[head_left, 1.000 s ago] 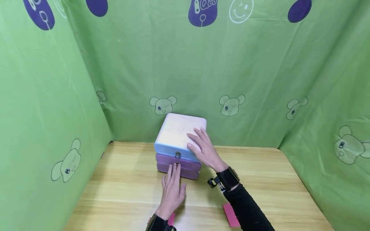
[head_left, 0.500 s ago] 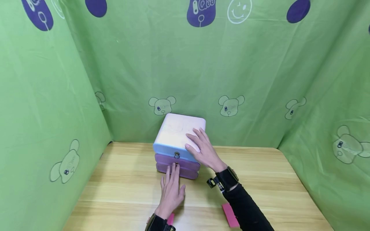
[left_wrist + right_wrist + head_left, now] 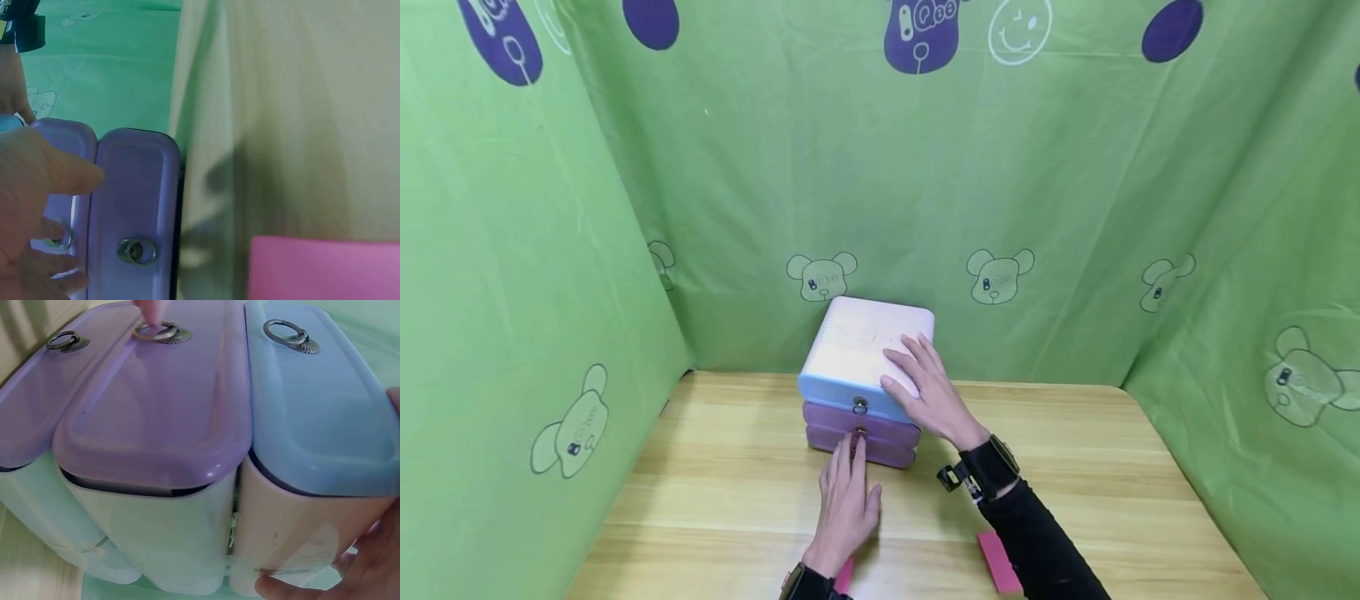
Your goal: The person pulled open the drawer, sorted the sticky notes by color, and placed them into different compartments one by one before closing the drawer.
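Note:
A small drawer chest (image 3: 857, 333) with a pale top stands at the back of the table. Its upper drawer (image 3: 325, 406) is blue; the middle drawer (image 3: 156, 412) and lower drawer (image 3: 134, 194) are purple, each with a metal ring pull. A dark gap shows behind the middle drawer's front in the right wrist view. My left hand (image 3: 846, 508) reaches up to the drawer fronts with fingers extended, one fingertip (image 3: 151, 311) at the middle ring pull (image 3: 178, 336). My right hand (image 3: 936, 404) rests with spread fingers on the right side of the chest top.
Two flat pink pieces lie on the wooden table (image 3: 1075, 475): one pink piece (image 3: 997, 562) by the right forearm, another pink piece (image 3: 844, 575) partly hidden under the left wrist. Green printed cloth (image 3: 1075, 208) walls the table at the back and both sides.
My left fingertips have slid slightly down and back toward me, so the middle ring pull now shows above them. The right hand keeps its place on the chest.

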A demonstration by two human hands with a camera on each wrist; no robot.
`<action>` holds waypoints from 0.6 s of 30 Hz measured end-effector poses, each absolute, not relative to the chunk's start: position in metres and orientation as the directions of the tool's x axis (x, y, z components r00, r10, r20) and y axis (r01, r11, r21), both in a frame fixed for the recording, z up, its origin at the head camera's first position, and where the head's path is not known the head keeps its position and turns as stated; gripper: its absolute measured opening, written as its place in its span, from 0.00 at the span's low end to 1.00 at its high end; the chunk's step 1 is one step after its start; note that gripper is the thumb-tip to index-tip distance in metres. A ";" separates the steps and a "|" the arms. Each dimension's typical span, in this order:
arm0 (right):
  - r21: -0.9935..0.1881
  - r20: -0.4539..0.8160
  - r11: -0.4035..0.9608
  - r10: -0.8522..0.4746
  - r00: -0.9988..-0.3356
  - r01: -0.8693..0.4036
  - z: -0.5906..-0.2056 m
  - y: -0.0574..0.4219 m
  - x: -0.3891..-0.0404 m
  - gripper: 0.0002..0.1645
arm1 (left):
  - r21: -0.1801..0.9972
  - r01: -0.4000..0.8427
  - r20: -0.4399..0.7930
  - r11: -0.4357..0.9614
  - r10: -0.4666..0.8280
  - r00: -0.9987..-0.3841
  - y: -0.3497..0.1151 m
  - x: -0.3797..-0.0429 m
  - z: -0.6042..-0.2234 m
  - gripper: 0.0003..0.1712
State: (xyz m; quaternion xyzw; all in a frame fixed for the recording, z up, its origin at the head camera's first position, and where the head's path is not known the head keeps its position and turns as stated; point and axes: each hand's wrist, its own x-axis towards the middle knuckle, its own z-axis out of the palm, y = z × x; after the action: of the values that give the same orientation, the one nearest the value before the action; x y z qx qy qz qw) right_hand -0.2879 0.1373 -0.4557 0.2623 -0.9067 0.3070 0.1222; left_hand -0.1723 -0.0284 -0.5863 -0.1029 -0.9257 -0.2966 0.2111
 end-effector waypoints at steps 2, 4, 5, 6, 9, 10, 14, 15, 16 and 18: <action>-0.494 0.382 0.675 -0.398 -0.834 -0.548 -0.455 0.137 -0.287 0.34 | 0.517 0.312 0.451 0.797 0.056 -0.891 -0.029 -0.172 -0.590 0.45; -0.493 0.384 0.674 -0.398 -0.833 -0.550 -0.455 0.137 -0.287 0.34 | 0.531 0.301 0.434 0.792 0.051 -0.900 -0.029 -0.172 -0.592 0.44; -0.493 0.384 0.675 -0.397 -0.834 -0.549 -0.455 0.137 -0.287 0.34 | 0.538 0.295 0.423 0.790 0.049 -0.905 -0.030 -0.173 -0.593 0.44; -0.494 0.384 0.675 -0.397 -0.833 -0.549 -0.455 0.137 -0.287 0.34 | 0.544 0.289 0.413 0.788 0.049 -0.909 -0.030 -0.173 -0.594 0.44; -0.491 0.385 0.676 -0.398 -0.833 -0.550 -0.456 0.137 -0.287 0.34 | 0.552 0.287 0.396 0.783 0.057 -0.917 -0.031 -0.173 -0.595 0.43; -0.491 0.384 0.676 -0.398 -0.833 -0.549 -0.457 0.137 -0.287 0.34 | 0.550 0.290 0.395 0.784 0.062 -0.917 -0.031 -0.174 -0.595 0.42; -0.494 0.379 0.678 -0.395 -0.837 -0.543 -0.459 0.137 -0.289 0.34 | 0.540 0.295 0.372 0.788 0.090 -0.924 -0.033 -0.176 -0.597 0.38; -0.494 0.379 0.678 -0.394 -0.837 -0.544 -0.459 0.137 -0.289 0.34 | 0.540 0.291 0.360 0.789 0.096 -0.928 -0.033 -0.177 -0.598 0.38; -0.493 0.379 0.680 -0.394 -0.837 -0.543 -0.459 0.137 -0.290 0.34 | 0.540 0.288 0.348 0.791 0.101 -0.932 -0.034 -0.178 -0.598 0.37; -0.491 0.382 0.681 -0.392 -0.837 -0.544 -0.459 0.137 -0.290 0.34 | 0.547 0.279 0.324 0.789 0.107 -0.940 -0.035 -0.181 -0.598 0.37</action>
State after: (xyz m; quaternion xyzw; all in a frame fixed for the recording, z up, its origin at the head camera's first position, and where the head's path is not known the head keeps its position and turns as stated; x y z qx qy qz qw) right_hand -0.2903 0.1369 -0.4588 0.2575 -0.9083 0.3054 0.1239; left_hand -0.1810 -0.0346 -0.5983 -0.1032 -0.9355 -0.3079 0.1392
